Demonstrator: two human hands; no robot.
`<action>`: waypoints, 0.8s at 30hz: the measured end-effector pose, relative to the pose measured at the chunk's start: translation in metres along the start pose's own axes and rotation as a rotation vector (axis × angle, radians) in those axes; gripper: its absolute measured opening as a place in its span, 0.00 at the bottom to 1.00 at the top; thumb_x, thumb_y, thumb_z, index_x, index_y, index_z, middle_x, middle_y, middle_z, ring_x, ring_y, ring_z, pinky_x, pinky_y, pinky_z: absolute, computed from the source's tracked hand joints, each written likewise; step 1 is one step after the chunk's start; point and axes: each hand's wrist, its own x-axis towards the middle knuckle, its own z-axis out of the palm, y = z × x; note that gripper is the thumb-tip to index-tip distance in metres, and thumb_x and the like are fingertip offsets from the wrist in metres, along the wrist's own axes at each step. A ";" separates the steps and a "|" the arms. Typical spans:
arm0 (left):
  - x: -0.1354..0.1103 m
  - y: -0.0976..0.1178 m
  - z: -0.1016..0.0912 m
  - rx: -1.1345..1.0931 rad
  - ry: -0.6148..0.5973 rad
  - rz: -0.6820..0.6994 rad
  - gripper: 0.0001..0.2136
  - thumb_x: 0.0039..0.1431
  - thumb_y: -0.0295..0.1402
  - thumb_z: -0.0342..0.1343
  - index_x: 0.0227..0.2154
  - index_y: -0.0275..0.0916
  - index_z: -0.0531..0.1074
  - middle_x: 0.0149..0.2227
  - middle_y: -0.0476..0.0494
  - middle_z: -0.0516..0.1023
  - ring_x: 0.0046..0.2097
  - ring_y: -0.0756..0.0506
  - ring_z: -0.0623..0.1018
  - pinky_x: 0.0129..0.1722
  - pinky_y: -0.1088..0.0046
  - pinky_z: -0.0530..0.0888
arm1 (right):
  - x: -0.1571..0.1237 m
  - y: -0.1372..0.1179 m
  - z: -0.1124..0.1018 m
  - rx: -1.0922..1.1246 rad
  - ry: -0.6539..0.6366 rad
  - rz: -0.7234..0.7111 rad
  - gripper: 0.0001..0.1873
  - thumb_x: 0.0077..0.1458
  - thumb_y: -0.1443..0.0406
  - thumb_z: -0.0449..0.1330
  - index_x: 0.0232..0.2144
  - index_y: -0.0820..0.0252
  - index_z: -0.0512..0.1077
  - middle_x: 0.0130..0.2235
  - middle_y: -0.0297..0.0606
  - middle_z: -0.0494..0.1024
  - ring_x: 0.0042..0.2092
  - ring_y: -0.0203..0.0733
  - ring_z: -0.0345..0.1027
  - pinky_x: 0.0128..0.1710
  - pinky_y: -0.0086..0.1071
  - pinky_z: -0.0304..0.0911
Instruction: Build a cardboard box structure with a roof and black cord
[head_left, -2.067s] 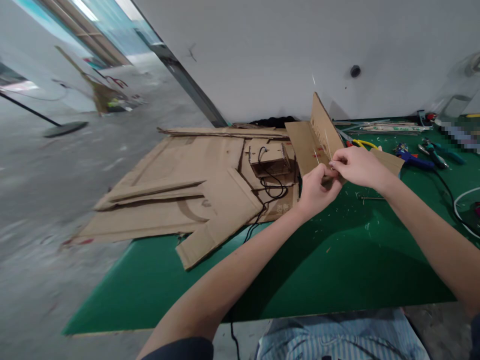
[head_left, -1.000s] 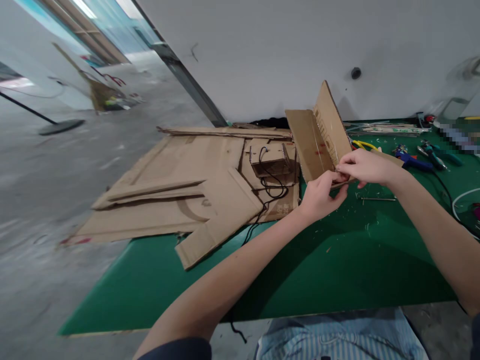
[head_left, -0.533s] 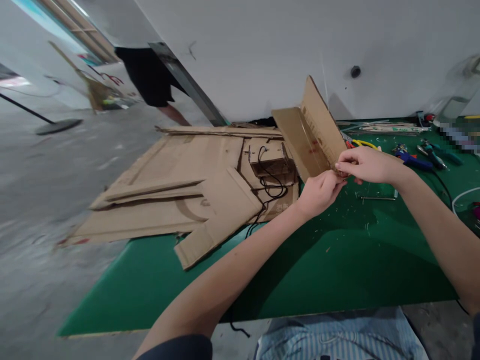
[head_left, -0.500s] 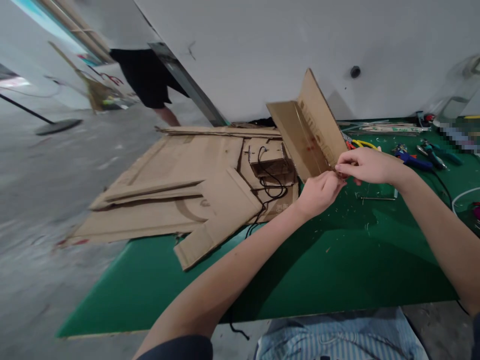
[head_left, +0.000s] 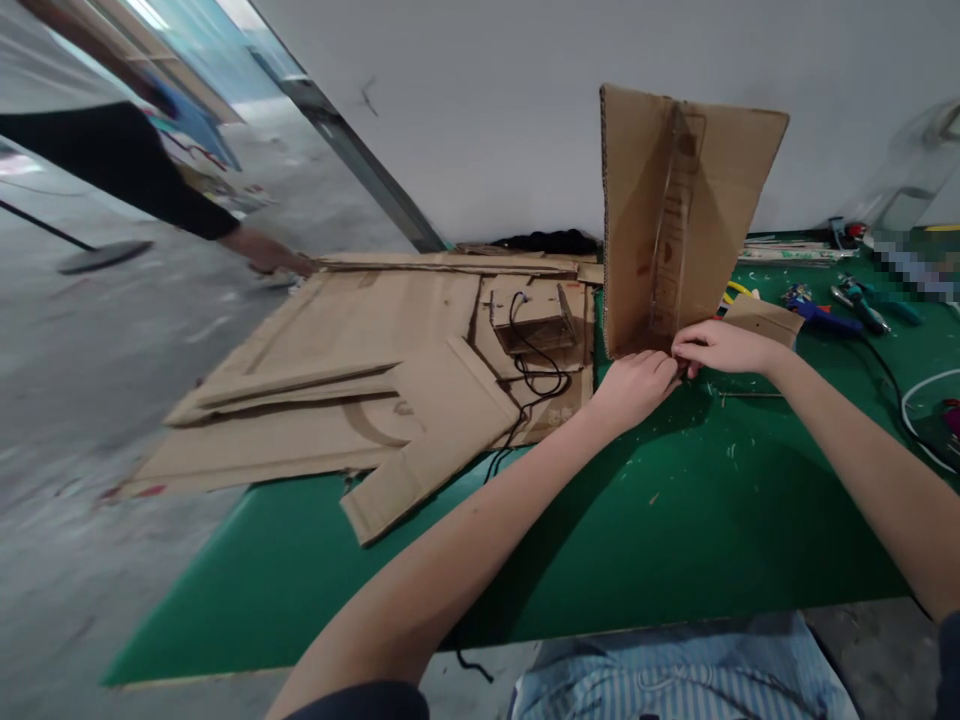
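A folded piece of cardboard (head_left: 637, 220) stands upright over the green table, with clear tape along its crease. At its lower edge my left hand (head_left: 637, 385) is closed on it, knuckles up. Right beside it, fingertips almost touching the left ones, my right hand (head_left: 720, 348) pinches the bottom of the same crease. The fingers hide whatever small part lies between them. A smaller cardboard flap (head_left: 765, 320) shows just behind my right hand. To the left sits a small cardboard box (head_left: 534, 325) with a black cord (head_left: 536, 385) running out of it.
Large flat cardboard sheets (head_left: 292, 445) cover the left of the green table (head_left: 600, 560) and overhang its edge. Blue-handled pliers (head_left: 825, 315) and other tools lie at right, near a white cable (head_left: 911, 400). Another person's arm (head_left: 262, 250) reaches to the sheets' far corner.
The folded cardboard has swung from leaning left to standing upright, its inner crease now facing me. My hands stay at its lower edge. The other person has bent down, reaching toward the sheets.
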 end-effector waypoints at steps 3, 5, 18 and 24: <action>0.000 -0.005 -0.008 -0.108 -0.085 -0.009 0.12 0.58 0.39 0.60 0.39 0.35 0.72 0.38 0.41 0.78 0.38 0.44 0.79 0.35 0.69 0.75 | 0.002 0.007 0.001 -0.050 0.024 -0.027 0.09 0.57 0.65 0.51 0.30 0.59 0.69 0.33 0.38 0.77 0.34 0.38 0.73 0.36 0.32 0.65; 0.001 -0.010 -0.015 -0.193 -0.149 0.021 0.17 0.55 0.42 0.63 0.42 0.37 0.72 0.41 0.42 0.79 0.42 0.45 0.79 0.40 0.70 0.76 | 0.003 0.011 0.002 -0.078 0.030 -0.018 0.08 0.55 0.67 0.51 0.31 0.59 0.70 0.32 0.37 0.78 0.35 0.38 0.73 0.38 0.31 0.64; 0.008 -0.009 -0.008 -0.202 -0.232 -0.059 0.14 0.63 0.36 0.54 0.48 0.36 0.71 0.49 0.38 0.77 0.51 0.42 0.78 0.49 0.64 0.76 | 0.002 0.015 0.003 -0.197 0.131 -0.026 0.09 0.56 0.61 0.54 0.35 0.60 0.72 0.30 0.34 0.76 0.33 0.37 0.68 0.35 0.30 0.60; 0.008 0.007 -0.005 -0.090 -0.221 -0.114 0.16 0.65 0.34 0.48 0.52 0.31 0.67 0.51 0.33 0.74 0.54 0.38 0.75 0.51 0.61 0.75 | 0.000 0.016 -0.007 -0.361 0.136 0.036 0.16 0.59 0.55 0.54 0.41 0.58 0.74 0.38 0.38 0.79 0.39 0.41 0.71 0.39 0.33 0.61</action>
